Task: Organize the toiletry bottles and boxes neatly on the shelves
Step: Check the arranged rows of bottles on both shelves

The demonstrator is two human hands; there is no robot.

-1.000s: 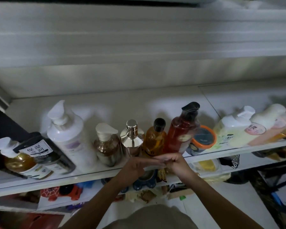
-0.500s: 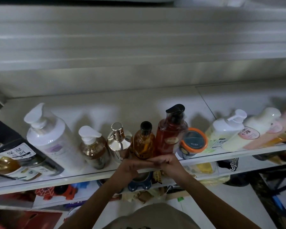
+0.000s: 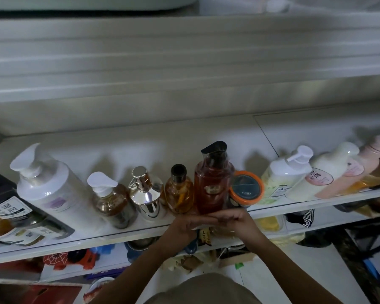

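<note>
Squaring up the row seems to be the step in hand. In the head view, the left hand [image 3: 185,224] and right hand [image 3: 237,220] are meeting at the front lip of the top shelf [image 3: 140,137], at 6 o'clock of the red pump bottle [image 3: 213,185]. The left hand's fingers are lying straight; I cannot tell whether the right hand is gripping anything. The red pump bottle is standing upright, with the amber bottle [image 3: 179,191] at its 9 o'clock and the orange-rimmed jar [image 3: 246,188] at its 3 o'clock. The next move is likely calling for a gentle push toward 12 o'clock.

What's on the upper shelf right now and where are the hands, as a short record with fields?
surface: white shelf, bottles in one row
middle: red pump bottle, amber bottle on its left, orange-rimmed jar on its right
hands: left hand and right hand touch each other before the red pump bottle, holding nothing visible
</note>
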